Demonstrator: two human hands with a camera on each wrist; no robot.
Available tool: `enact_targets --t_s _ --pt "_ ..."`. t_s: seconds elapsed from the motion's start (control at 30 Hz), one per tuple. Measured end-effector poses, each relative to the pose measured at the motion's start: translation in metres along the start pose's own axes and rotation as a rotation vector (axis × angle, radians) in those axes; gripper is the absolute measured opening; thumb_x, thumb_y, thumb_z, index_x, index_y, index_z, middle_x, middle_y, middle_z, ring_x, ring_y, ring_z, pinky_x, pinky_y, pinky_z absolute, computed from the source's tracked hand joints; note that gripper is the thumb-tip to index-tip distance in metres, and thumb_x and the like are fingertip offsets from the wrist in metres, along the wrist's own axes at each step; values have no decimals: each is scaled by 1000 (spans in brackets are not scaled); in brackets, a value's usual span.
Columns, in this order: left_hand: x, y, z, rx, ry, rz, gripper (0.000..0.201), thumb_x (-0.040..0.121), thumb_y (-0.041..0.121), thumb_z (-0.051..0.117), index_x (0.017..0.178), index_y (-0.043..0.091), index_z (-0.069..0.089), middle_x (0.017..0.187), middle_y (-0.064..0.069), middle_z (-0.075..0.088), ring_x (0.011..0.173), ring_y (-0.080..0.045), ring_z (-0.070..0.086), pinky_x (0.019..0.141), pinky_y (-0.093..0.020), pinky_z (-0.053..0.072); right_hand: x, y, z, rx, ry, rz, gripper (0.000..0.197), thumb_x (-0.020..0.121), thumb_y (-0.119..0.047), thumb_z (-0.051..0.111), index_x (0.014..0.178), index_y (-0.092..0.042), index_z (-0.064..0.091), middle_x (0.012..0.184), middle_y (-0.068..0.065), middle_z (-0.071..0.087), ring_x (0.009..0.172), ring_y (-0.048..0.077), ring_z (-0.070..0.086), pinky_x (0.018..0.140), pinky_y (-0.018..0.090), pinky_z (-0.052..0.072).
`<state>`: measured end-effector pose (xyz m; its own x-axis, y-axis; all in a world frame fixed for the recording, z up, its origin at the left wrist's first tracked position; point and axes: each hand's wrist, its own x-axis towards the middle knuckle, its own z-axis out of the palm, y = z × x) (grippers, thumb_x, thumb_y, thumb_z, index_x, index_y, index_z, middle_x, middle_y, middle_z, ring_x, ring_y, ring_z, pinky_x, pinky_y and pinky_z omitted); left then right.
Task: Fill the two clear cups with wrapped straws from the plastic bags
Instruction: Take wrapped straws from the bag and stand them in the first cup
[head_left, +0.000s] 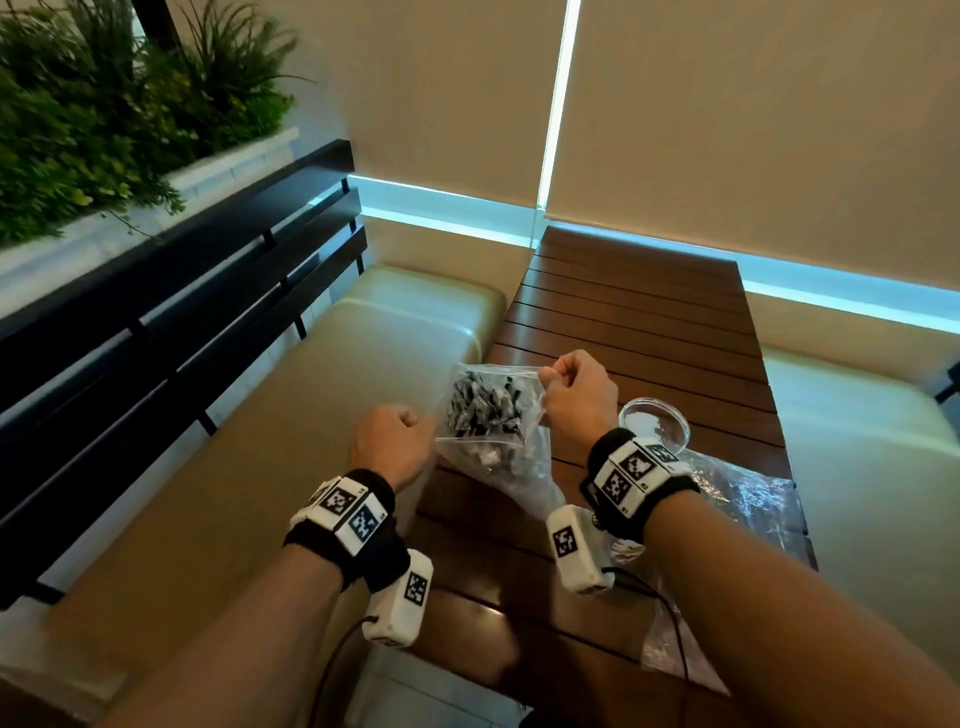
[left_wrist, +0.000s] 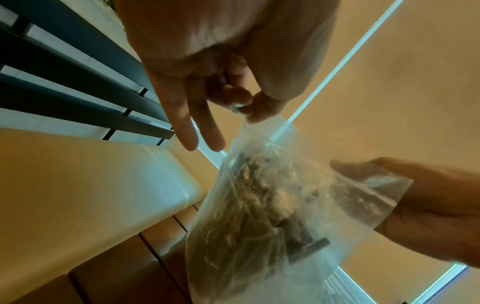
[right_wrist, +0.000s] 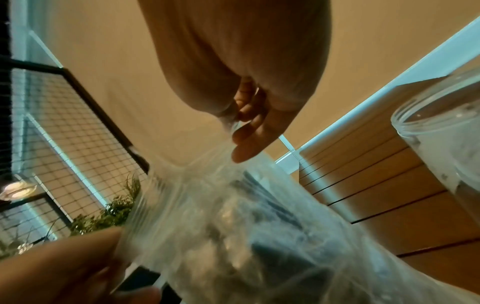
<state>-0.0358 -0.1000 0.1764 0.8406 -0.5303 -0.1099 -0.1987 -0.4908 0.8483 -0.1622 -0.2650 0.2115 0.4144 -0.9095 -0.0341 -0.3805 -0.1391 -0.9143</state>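
Observation:
A clear plastic bag (head_left: 485, 415) of dark wrapped straws (head_left: 483, 408) hangs over the near left edge of the wooden table (head_left: 639, 312), held up between both hands. My left hand (head_left: 402, 436) pinches the bag's left top edge; in the left wrist view, thumb and forefinger (left_wrist: 246, 112) nip the corner while two fingers stay straight. My right hand (head_left: 558, 376) pinches the bag's right top edge, as the right wrist view shows (right_wrist: 235, 127). One empty clear cup (head_left: 655, 422) stands just right of my right wrist, also at the right edge of the right wrist view (right_wrist: 441, 133). I see no second cup.
A second plastic bag (head_left: 748, 499) lies flat on the table's near right part, under my right forearm. A cream bench cushion (head_left: 311, 395) with a black slatted back (head_left: 171, 312) runs along the left, another cushion (head_left: 862, 447) on the right. Plants (head_left: 104, 104) stand behind the bench.

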Motion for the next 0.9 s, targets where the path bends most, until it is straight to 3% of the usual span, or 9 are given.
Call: enact_targets --t_s 0.13,0.27,0.37,0.47,0.53,0.67,0.77,0.83,0.9 --pt "-6 18 7 67 -34 -20 37 79 46 69 86 15 49 82 -4 58 74 -24 58 66 -38 53 -10 4 13 -57 -162 -79 16 92 -20 64 79 -19 56 88 9 69 78 26 67 71 49 60" --pt "-4 13 14 88 -94 -52 23 84 17 59 64 17 47 69 -9 56 75 -36 67 66 -51 60 -8 7 12 -132 -42 -190 21 88 -11 62 75 -22 51 84 4 62 79 25 61 71 43 56" --pt "-4 17 13 -35 -84 -49 23 89 10 54 68 13 46 72 -7 57 69 -33 70 62 -44 61 -12 -2 -5 -388 65 -547 22 83 3 56 83 -18 50 90 -3 51 83 18 49 69 29 42" --pt "-3 25 17 -188 -144 -73 20 93 14 53 73 11 52 74 -7 60 61 -26 70 59 -41 61 -26 -18 -5 -573 -265 -802 13 88 -7 57 96 -16 61 97 -1 57 89 17 53 76 31 49" --pt "-2 28 20 -240 -173 -63 24 94 19 54 71 18 50 74 -6 57 56 -23 66 57 -39 60 -31 -23 2 -747 -454 -746 26 90 -22 58 115 -14 61 112 4 60 102 22 57 88 36 51" --pt "3 21 17 -155 -227 -11 25 83 20 56 63 19 41 69 -9 53 61 -33 66 55 -47 60 -23 -23 13 -1000 -495 -597 63 84 -46 64 137 -16 48 131 9 56 120 29 54 99 42 48" --pt "8 17 14 79 -183 121 25 79 18 60 67 21 38 66 -1 48 69 -32 57 60 -35 50 -21 -23 20 -1069 -528 -545 47 85 -40 66 123 -16 55 117 7 63 106 28 62 86 40 55" --pt "5 18 14 207 -79 261 27 83 17 66 85 23 40 87 3 50 78 -26 55 65 -34 46 -20 -23 23 -1056 -502 -550 31 87 -30 64 114 -15 60 109 8 65 99 28 64 81 41 57" --pt "1 18 12 235 -39 454 41 82 16 70 104 27 38 115 3 41 82 -23 59 70 -41 54 -18 -21 26 -1006 -456 -557 24 88 -22 60 111 -17 63 105 7 66 96 29 65 78 41 57"
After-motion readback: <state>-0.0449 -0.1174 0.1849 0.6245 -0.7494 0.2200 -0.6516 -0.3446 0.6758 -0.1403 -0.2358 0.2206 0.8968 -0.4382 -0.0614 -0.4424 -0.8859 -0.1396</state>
